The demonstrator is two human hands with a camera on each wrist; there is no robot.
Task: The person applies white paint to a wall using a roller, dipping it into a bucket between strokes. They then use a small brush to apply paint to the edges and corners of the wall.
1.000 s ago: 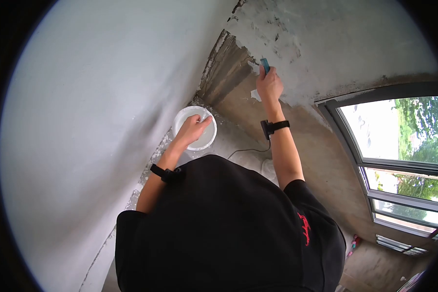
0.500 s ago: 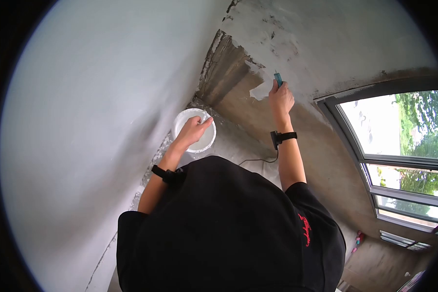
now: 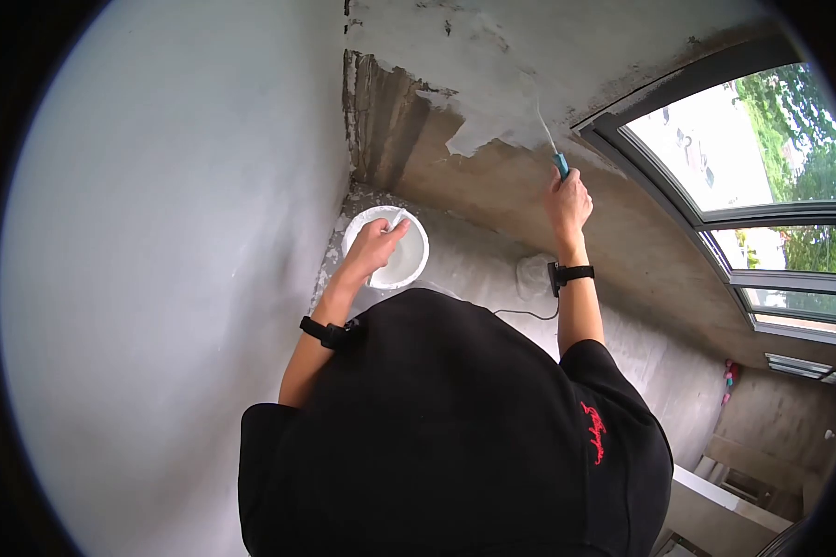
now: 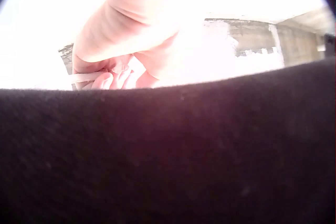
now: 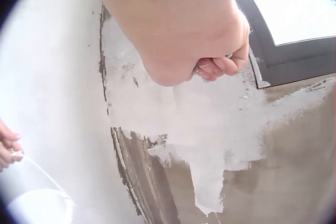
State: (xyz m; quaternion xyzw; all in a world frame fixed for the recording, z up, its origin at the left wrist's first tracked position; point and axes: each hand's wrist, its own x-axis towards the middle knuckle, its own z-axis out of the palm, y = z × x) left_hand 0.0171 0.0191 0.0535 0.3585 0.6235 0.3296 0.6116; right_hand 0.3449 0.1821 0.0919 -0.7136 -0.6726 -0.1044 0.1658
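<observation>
My right hand (image 3: 571, 202) grips the teal handle of a putty knife (image 3: 561, 168). Its blade appears edge-on as a thin pale line against white plaster (image 3: 492, 102) on the wall, left of the window corner. Curled fingers show in the right wrist view, where the hand (image 5: 210, 43) hides most of the tool. Lower left, my left hand (image 3: 373, 249) holds the white grip of a bucket handle (image 3: 398, 220) over a white bucket (image 3: 424, 246) with pale paste inside. A dark sleeve covers much of the left wrist view, below the left hand (image 4: 126, 35).
A dark-framed window (image 3: 706, 204) is at the right. Below the plaster's ragged edge lies bare brown wall (image 3: 474, 181). The smooth pale wall (image 3: 176, 232) fills the left side. A clear plastic bag (image 3: 533, 276) lies on the floor; a cable hangs from the right wrist.
My right hand has moved right and down with the putty knife, towards the window corner. The head view has turned. My left hand keeps its hold on the bucket handle.
</observation>
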